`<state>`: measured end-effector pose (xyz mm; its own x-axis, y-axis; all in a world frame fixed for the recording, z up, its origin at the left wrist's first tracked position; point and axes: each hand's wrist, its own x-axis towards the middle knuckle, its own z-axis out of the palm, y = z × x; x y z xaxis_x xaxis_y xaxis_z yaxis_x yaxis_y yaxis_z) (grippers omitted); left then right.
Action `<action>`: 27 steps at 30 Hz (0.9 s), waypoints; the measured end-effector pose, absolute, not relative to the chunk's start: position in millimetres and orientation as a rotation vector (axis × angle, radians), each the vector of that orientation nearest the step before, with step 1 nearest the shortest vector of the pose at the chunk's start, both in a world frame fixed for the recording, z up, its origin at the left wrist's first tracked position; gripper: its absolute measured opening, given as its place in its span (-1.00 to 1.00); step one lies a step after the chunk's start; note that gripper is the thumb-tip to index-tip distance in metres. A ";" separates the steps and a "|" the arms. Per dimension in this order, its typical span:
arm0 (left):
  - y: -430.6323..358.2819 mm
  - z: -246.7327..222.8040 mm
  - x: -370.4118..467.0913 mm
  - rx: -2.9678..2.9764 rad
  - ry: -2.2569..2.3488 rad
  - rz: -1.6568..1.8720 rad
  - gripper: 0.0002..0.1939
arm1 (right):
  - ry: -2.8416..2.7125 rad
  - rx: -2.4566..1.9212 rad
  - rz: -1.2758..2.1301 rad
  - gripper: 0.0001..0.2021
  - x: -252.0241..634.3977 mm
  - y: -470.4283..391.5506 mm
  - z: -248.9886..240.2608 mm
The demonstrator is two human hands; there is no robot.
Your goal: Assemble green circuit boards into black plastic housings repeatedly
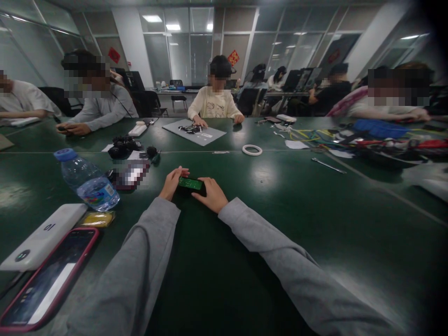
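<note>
A small black device [191, 184] with a lit green face lies between my two hands, above the dark green table [245, 224]. My left hand [172, 182] is closed round its left end, fingers along the far side. At the right end, my right hand [212, 194] grips it, with the thumb on the near edge and the fingers on the far edge. The hands partly cover both ends of the device.
At the left are a water bottle [93, 184], white power bank [47, 235], yellow packet [98, 219] and red-edged phone [49, 280]. Beyond lie black parts [122, 147], a tape roll [252, 150], a wrench [328, 165] and cables [413, 144]. Several people sit around.
</note>
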<state>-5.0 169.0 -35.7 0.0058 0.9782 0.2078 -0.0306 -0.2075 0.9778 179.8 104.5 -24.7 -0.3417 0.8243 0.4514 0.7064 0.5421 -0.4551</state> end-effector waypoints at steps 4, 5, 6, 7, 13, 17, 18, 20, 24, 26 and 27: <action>168.1 -35.2 -4.1 1.405 1.119 1.355 -0.50 | -2.099 -1.185 0.245 -0.40 182.7 108.5 -28.6; 167.6 -34.6 -3.9 1.413 1.127 1.349 -0.50 | -2.101 -1.159 0.233 -0.40 183.1 108.6 -28.9; 167.1 -34.1 -3.7 1.416 1.132 1.346 -0.49 | -2.104 -1.136 0.226 -0.40 183.2 108.4 -28.9; 166.5 -33.6 -3.6 1.414 1.134 1.349 -0.49 | -2.108 -1.120 0.228 -0.41 183.2 108.1 -28.5; 166.3 -34.9 -3.7 1.360 1.117 1.375 -0.44 | -2.074 -1.200 0.328 -0.46 182.9 106.9 -27.7; 168.4 -37.7 -3.4 1.329 1.131 1.392 -0.46 | -1.968 -1.305 0.241 -0.45 184.7 109.7 -32.9; 168.5 -38.0 -3.3 1.335 1.139 1.388 -0.47 | -1.951 -1.322 0.214 -0.45 185.1 110.4 -34.0; 167.8 -37.7 -3.1 1.371 1.154 1.374 -0.51 | -1.938 -1.336 0.172 -0.46 185.5 111.2 -35.0; 165.8 -35.5 -1.9 1.473 1.166 1.354 -0.58 | -1.963 -1.352 0.155 -0.48 185.0 110.6 -32.9; 165.6 -35.1 -0.9 1.490 1.167 1.337 -0.59 | -1.976 -1.367 0.165 -0.49 184.7 109.8 -31.4; 165.6 -35.3 -0.4 1.484 1.165 1.330 -0.58 | -1.979 -1.374 0.168 -0.49 184.5 109.3 -30.9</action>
<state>-0.4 165.6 -35.3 0.0188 0.9692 0.2455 0.1161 -0.2460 0.9623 184.5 109.3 -30.9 -0.1818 0.8608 0.4753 0.7682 0.4261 -0.4778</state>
